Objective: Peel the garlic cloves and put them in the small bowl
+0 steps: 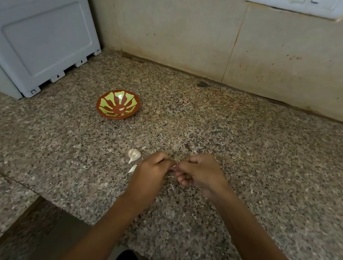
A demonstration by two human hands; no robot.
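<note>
My left hand (151, 172) and my right hand (200, 173) meet above the granite counter (253, 155), and both pinch one garlic clove (174, 166), which is mostly hidden by my fingers. A garlic bulb (134, 155) in its white skin lies just left of my left hand, with a loose unpeeled clove (132, 169) right below it. Farther back to the left stands the small red bowl (102, 111) with a green pattern. One peeled clove (121, 109) lies inside it.
A grey appliance (33, 36) stands at the back left against the beige tiled wall (206, 32). Bits of garlic skin (170, 187) lie under my hands. The counter's front edge runs below my forearms, with a gap at the lower left.
</note>
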